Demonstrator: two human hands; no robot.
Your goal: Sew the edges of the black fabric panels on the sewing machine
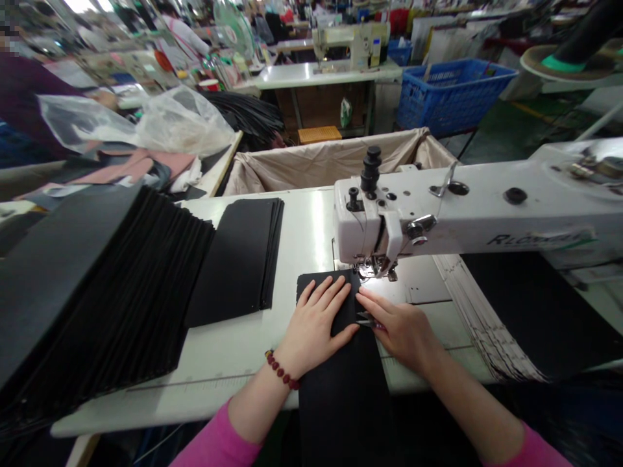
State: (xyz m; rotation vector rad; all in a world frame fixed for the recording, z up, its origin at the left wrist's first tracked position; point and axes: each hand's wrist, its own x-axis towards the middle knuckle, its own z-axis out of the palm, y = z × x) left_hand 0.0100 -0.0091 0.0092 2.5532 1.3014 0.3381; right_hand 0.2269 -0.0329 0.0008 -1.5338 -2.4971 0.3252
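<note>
Left grip [316,322], fingers spread, lies flat on a black panel [343,402] at lower centre; right grip [407,329] is closed around thread snips [366,321]. The pale worktop [228,353] carries a sewing machine [467,201] at right; a blue plastic basket [450,94] stands upper right.

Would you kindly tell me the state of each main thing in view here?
Left bare hand: open, fingers spread
Small silver metal snips: blades slightly parted
Right bare hand: holding the snips
Black flat material: under the left hand
White metal sewing machine: needle area brightly lit
Large black panel stack: edges fanned
Blue plastic basket: upright
</note>
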